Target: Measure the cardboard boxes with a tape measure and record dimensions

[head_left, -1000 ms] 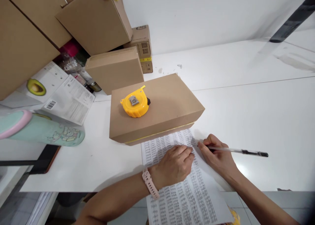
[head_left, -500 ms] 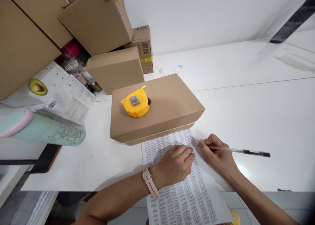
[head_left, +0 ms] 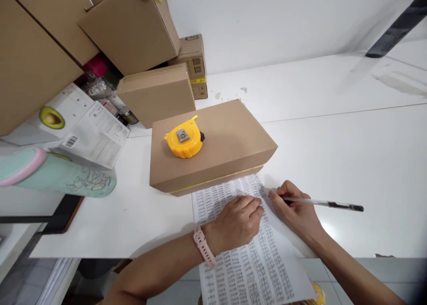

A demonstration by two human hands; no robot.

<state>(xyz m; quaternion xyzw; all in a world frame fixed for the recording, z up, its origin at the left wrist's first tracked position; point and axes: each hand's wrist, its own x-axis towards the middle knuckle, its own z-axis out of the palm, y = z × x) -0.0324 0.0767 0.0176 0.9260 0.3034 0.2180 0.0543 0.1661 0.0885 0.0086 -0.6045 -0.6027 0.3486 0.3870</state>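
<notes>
A sheet of paper (head_left: 248,269) covered in columns of handwriting lies on the table and hangs past its front edge. My left hand (head_left: 238,220), palm down with fingers slightly bent, rests on the sheet and holds nothing; a pink band (head_left: 204,247) circles that wrist. Just to the right, my right hand (head_left: 295,209) is closed around a pen (head_left: 322,202), its tip at the sheet's right edge. Over the top of the paper stands a brown cardboard box (head_left: 230,140), hiding any part underneath. On this box sits a yellow tape measure (head_left: 184,139).
Cardboard boxes (head_left: 133,29) are stacked at the back left. A mint-green bottle (head_left: 76,176) lies near a white carton (head_left: 90,131) with an avocado picture. White table (head_left: 350,162) extends to the right, and a dark post (head_left: 396,26) stands at the far right.
The pen's rear end has shifted slightly left and down, with the right hand barely moving. My left hand, the box and the tape measure stay put.
</notes>
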